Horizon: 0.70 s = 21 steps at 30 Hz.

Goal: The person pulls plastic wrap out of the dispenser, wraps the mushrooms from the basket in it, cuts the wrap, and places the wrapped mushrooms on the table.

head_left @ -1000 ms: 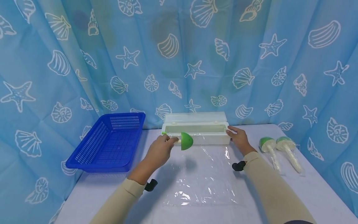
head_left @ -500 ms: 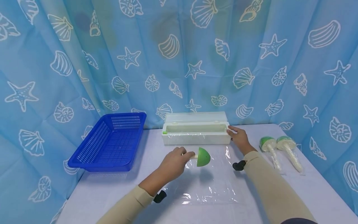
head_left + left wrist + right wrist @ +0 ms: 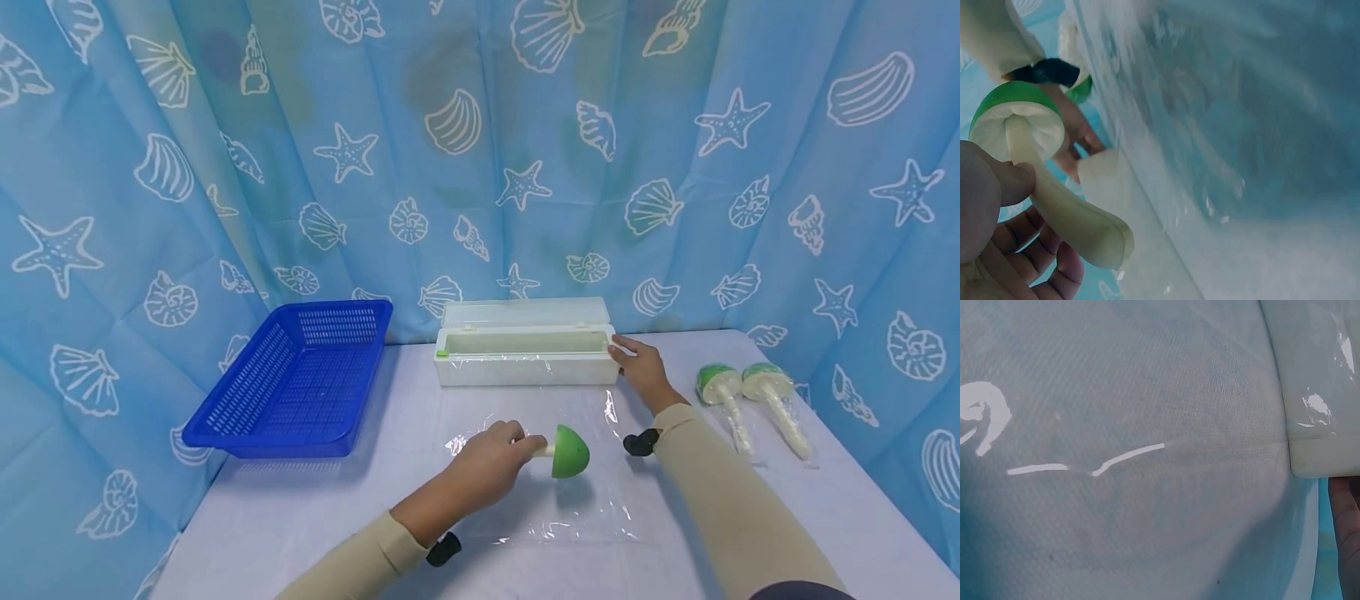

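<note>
In the head view my left hand (image 3: 487, 471) pinches the pale stem of a mushroom (image 3: 572, 452) with a green domed cap, held sideways above a sheet of clear cling film (image 3: 592, 521). The left wrist view shows the thumb and curled fingers around that mushroom's stem (image 3: 1075, 222). The film runs toward me from a white cling film dispenser (image 3: 528, 372), whose lid stands raised. At the dispenser's right end, my right hand (image 3: 642, 375) grips the corner. Only a finger (image 3: 1344, 528) of it shows beneath the dispenser's end in the right wrist view.
A blue plastic basket (image 3: 270, 450) stands at the table's left. On the right lie two film-wrapped mushrooms, one (image 3: 720, 385) beside the other (image 3: 768, 387). A blue seashell curtain (image 3: 480, 208) hangs behind the white-covered table (image 3: 262, 533).
My left hand has carried the mushroom from the dispenser's front toward me and to the right, over the film. The right hand has stayed at the dispenser's end.
</note>
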Each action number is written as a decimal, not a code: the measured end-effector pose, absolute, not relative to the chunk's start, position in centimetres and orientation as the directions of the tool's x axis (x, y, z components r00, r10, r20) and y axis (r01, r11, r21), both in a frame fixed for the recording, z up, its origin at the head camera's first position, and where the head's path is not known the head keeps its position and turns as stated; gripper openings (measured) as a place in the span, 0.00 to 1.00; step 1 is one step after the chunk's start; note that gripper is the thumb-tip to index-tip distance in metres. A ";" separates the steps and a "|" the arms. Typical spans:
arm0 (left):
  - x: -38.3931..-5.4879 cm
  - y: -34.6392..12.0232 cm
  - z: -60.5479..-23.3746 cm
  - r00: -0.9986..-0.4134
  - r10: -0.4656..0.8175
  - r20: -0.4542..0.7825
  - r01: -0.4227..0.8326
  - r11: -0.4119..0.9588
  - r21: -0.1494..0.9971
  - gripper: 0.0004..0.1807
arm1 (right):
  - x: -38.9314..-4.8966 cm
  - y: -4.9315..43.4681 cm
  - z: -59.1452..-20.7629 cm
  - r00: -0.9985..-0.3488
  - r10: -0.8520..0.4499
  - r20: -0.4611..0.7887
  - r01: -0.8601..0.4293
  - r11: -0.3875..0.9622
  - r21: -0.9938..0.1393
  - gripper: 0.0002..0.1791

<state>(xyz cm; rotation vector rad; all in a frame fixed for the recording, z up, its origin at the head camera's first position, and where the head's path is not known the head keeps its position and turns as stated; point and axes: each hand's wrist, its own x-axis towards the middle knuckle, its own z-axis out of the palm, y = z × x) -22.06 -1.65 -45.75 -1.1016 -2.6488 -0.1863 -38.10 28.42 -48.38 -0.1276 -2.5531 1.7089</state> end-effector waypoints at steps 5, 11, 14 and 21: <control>-21.7 -0.8 -46.4 -0.670 0.699 0.249 0.723 0.690 0.009 0.18 | -37.8 28.4 -48.3 -0.994 0.106 0.012 0.030 0.383 -0.923 0.29; -21.3 -0.3 -47.3 -0.640 0.722 0.263 0.747 0.665 -0.006 0.19 | -37.6 28.4 -48.2 -0.996 0.093 0.011 0.024 0.373 -0.928 0.29; -21.2 -0.2 -47.7 -0.630 0.727 0.274 0.750 0.661 -0.029 0.19 | -37.6 28.3 -48.3 -0.996 0.088 0.008 0.024 0.363 -0.932 0.30; -21.3 0.0 -47.8 -0.636 0.723 0.268 0.736 0.674 -0.070 0.22 | -37.8 28.5 -48.7 -0.994 0.106 0.030 0.010 0.357 -0.934 0.29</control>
